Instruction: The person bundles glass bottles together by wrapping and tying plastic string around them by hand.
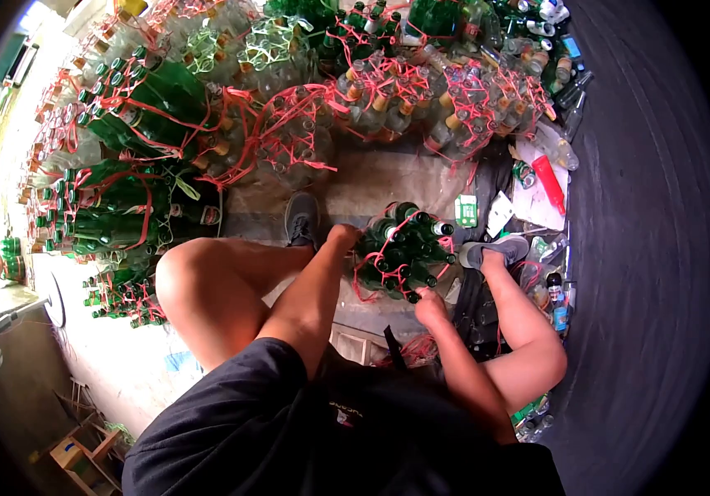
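Observation:
Between my feet stands a bundle of green glass bottles (404, 252), necks up, with pink plastic string (365, 281) looped around and among the necks. At the bundle's left side is my left hand (345, 236), closed against it; its fingertips are hidden and what they grip cannot be made out. On the near side, my right hand (430, 307) is closed beside a bottle neck, pinching the pink string there. The bottles appear to rest on the floor.
Tied bundles of clear bottles (297, 140) and green bottles (140, 91) fill the far side and left. To the right lie a red bottle (547, 183), a green box (466, 211) and loose bottles beside a dark sheet (636, 207). A standing fan (55, 302) is at left.

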### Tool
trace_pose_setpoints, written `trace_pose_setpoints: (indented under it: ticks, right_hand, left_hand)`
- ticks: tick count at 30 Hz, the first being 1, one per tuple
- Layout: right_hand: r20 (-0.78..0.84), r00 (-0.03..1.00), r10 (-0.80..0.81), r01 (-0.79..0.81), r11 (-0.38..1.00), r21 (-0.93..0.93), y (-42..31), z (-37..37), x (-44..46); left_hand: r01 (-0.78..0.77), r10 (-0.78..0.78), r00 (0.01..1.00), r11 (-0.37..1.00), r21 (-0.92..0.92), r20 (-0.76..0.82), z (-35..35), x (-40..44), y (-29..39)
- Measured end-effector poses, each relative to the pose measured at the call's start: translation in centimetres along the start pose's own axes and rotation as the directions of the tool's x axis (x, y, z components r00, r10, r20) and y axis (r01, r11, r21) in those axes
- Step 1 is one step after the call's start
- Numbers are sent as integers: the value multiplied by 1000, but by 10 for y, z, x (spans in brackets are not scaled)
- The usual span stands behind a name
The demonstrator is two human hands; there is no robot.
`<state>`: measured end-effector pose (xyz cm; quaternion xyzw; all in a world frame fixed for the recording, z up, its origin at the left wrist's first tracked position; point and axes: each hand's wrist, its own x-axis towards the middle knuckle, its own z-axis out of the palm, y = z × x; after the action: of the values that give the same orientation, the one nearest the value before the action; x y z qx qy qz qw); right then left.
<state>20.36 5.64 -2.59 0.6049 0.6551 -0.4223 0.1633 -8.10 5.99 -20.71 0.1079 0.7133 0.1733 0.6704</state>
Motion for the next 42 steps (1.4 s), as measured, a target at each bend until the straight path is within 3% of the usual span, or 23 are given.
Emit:
trace_pose_setpoints:
  ticks: [1, 2, 3, 5, 7, 11, 12, 14, 16, 18, 20, 23, 24, 25, 27, 28, 31, 32, 33, 36, 37, 40, 42]
  right_hand:
    - [15, 999, 41, -41, 999, -26, -8, -4, -1]
    - [11, 997, 72, -72, 997, 3, -7, -2, 0]
    - [12, 996, 89, -89, 996, 10, 1, 4, 5]
    - [-108, 991, -83, 92, 992, 86, 18, 19, 6]
    - [-85, 996, -40, 49, 994, 102, 13, 15, 7]
    - [-51, 998, 42, -33, 987, 158, 11, 14, 11]
    - [-36, 997, 62, -53, 975, 218, 14, 17, 15]
    - [-81, 997, 6, 17, 961, 275, 32, 32, 26]
    - [-68, 996, 57, -39, 968, 248, 11, 14, 10]
    - [-13, 993, 116, -109, 963, 247, 6, 5, 9]
    - [-58, 996, 71, -45, 928, 369, 37, 35, 38]
    - [-35, 997, 72, -61, 968, 245, 35, 28, 35]
    - [-22, 995, 97, -94, 991, 99, 24, 15, 22]
    - [-35, 995, 91, -86, 990, 116, 27, 15, 25]
    - [-113, 976, -185, 157, 963, -221, 43, 26, 42]
    - [-171, 940, -295, 255, 941, -222, 52, 31, 46]
    - [-331, 933, -141, 122, 990, -77, 32, 20, 12]
    - [-358, 927, -112, 93, 993, -68, 24, 14, -4]
    - [-374, 921, -109, 97, 994, -51, 21, 12, -7]
    - [-263, 965, 8, -10, 1000, -3, 29, 17, 6]
    - [-265, 964, 21, -18, 1000, 15, 30, 16, 4]
    - [-247, 969, -16, 11, 1000, -23, 24, 8, -6]
    - [-279, 960, -34, 33, 999, -9, 27, 11, -2]
  left_hand:
    - [3, -3, 1000, 1000, 4, 4, -2, 26, -10]
    - [-288, 297, 954, 882, 373, 33, -6, 61, -27]
    - [-319, 340, 941, 877, 359, 6, -2, 63, -34]
    - [-383, 422, 906, 860, 338, -48, 5, 69, -50]
    - [-238, 301, 922, 937, 257, -242, 3, 52, -35]
    - [-247, 308, 933, 926, 286, -189, -4, 37, -24]
    - [-302, 386, 912, 860, 412, -138, -4, 46, -30]
    - [-281, 497, 863, 330, 901, 87, -3, 59, -23]
    - [-241, 501, 861, 262, 934, 82, -4, 58, -21]
    - [-107, 507, 842, 497, 861, -188, -2, 3, 1]
    - [-112, 469, 744, 789, 604, -475, -3, -55, 29]
    - [-251, 638, 446, 763, 596, -628, 17, -174, 77]
    - [-282, 743, 391, 658, 698, -543, 28, -212, 92]
    - [-302, 831, 335, 542, 784, -445, 40, -238, 102]
    - [-358, 876, 427, 391, 848, -224, 71, -265, 111]
    - [-377, 857, 512, 289, 880, -62, 89, -280, 111]
    - [-490, 722, 641, 124, 863, 260, 128, -278, 91]
    - [-419, 695, 649, -10, 908, 308, 135, -225, 73]
    - [-358, 654, 732, 133, 924, 189, 145, -256, 77]
    - [-368, 641, 738, 123, 922, 209, 151, -208, 53]
    - [-519, 582, 722, 98, 849, 374, 148, -182, 44]
    - [-658, 475, 665, 8, 753, 576, 130, -97, 29]
    - [-228, 174, 974, 727, 647, 146, 159, -196, 66]
